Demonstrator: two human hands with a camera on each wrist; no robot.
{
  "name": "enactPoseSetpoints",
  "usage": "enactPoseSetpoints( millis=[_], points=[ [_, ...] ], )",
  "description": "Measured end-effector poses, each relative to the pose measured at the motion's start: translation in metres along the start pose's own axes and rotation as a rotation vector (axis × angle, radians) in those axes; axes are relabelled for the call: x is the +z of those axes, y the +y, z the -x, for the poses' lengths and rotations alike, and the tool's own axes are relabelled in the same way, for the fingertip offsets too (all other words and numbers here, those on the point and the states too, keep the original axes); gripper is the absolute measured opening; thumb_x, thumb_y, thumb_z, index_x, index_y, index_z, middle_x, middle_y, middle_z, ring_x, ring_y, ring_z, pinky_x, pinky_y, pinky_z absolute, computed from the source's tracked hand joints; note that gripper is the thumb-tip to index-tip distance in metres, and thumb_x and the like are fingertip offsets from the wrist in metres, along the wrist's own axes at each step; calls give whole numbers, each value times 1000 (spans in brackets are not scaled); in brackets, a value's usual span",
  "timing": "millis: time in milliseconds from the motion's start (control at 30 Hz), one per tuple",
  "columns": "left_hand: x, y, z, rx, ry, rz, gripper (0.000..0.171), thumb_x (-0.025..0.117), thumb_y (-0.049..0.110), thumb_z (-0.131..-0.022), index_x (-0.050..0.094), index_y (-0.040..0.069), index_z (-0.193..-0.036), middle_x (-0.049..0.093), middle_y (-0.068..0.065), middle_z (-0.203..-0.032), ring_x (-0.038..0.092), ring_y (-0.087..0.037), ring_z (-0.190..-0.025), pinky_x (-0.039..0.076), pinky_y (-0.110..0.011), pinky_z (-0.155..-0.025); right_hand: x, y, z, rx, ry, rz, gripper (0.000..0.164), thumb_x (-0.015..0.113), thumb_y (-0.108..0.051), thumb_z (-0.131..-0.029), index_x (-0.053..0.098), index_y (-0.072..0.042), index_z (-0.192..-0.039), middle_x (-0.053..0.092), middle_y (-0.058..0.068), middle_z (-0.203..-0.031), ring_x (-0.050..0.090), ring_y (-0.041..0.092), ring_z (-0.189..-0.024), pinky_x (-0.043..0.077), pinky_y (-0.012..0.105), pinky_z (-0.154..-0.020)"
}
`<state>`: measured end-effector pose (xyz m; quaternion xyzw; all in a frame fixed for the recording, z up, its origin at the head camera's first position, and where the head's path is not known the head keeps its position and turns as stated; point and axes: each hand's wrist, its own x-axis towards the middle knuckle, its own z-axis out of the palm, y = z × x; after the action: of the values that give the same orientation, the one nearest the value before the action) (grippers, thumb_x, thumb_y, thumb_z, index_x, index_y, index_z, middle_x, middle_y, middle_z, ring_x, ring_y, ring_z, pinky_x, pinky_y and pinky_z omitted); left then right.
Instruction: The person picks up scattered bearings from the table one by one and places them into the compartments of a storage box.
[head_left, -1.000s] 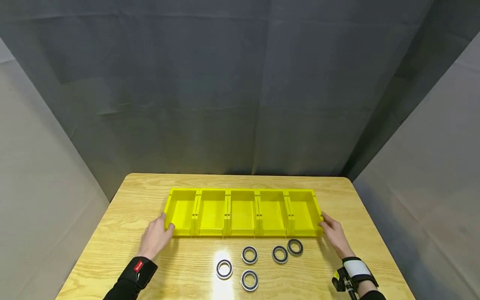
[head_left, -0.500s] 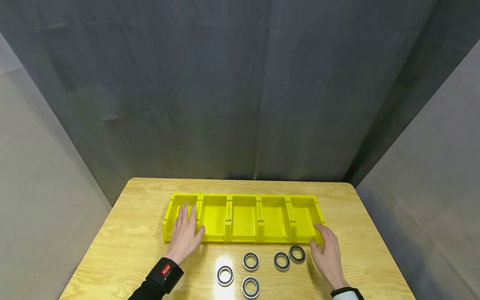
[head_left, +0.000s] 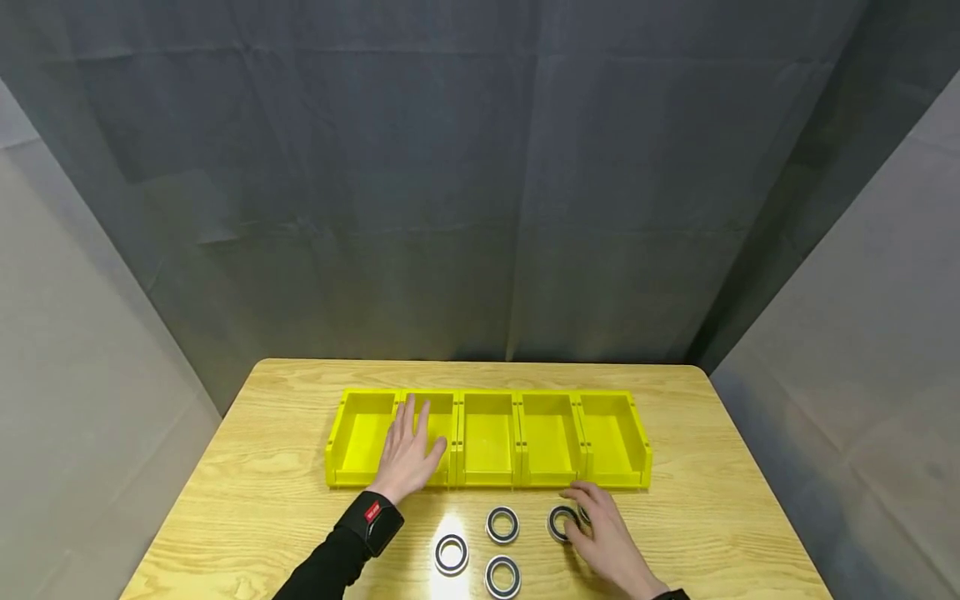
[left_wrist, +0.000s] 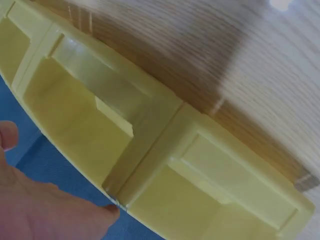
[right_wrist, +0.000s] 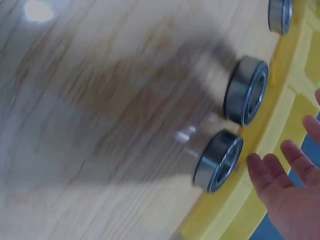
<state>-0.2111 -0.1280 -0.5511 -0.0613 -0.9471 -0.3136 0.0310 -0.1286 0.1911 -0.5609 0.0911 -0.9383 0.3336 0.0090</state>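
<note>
A yellow bin row (head_left: 487, 481) with several compartments sits across the table. My left hand (head_left: 407, 458) hovers over its second compartment from the left, fingers spread and holding nothing; the left wrist view shows thumb and fingers (left_wrist: 55, 212) by the bin edge. My right hand (head_left: 606, 537) is above two ball bearings at the right, fingers extended. One bearing (head_left: 553, 525) is partly covered by the hand, the other (head_left: 583, 516) mostly hidden. In the right wrist view the fingers (right_wrist: 260, 172) are apart from the nearest bearing (right_wrist: 210, 162).
Three more bearings lie flat in front of the bins: an upper one (head_left: 491, 527), a lower one (head_left: 491, 577) and a left one (head_left: 440, 556). The wooden table (head_left: 247, 483) is bordered by a dark curtain (head_left: 480, 208) behind and pale panels at the sides.
Both hands have let go of the bin row's ends. The left hand moved right over the second compartment; the right hand moved left and nearer, over the two right bearings.
</note>
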Motion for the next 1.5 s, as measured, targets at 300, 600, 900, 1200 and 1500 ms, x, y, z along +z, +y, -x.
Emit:
enactPoseSetpoints(
  millis=[300,600,900,1200,1500],
  points=[
    [4,-5,-9,-19,-63,-76,70,51,33,-103,22,4,-160,6,-24,-169,5,-46,-156,7,-62,-126,20,-10,-6,-89,-79,24,46,71,-9,-83,64,-5,-129,55,18,-141,47,41,-135,44,64,-105],
    [0,-24,-10,-57,-64,-108,71,55,28,-101,24,1,-159,5,-25,-168,3,-46,-156,11,-64,-125,24,-13,-8,-101,-63,144,45,75,-9,-79,66,-6,-122,62,13,-125,56,35,-119,52,54,-96],
    [-5,-25,-10,-42,-99,-135,77,58,28,-99,20,-6,-157,1,-31,-167,6,-47,-155,11,-63,-125,25,-16,-15,-87,-96,248,48,78,-9,-73,68,-4,-119,66,16,-117,60,38,-108,52,56,-91],
    [-9,-24,-9,-55,-128,-153,90,63,30,-96,11,-12,-157,-3,-32,-166,2,-47,-156,11,-62,-125,21,-18,-18,-79,-191,328,40,79,-4,-75,68,-5,-113,65,14,-105,59,33,-96,53,52,-82],
    [-5,-28,-10,-66,-120,-133,94,66,29,-94,9,-11,-157,-7,-30,-167,-1,-46,-156,7,-63,-126,22,-15,-16,-68,-244,339,24,79,-17,-78,68,-10,-98,51,0,-86,49,18,-75,43,34,-62]
  ],
)
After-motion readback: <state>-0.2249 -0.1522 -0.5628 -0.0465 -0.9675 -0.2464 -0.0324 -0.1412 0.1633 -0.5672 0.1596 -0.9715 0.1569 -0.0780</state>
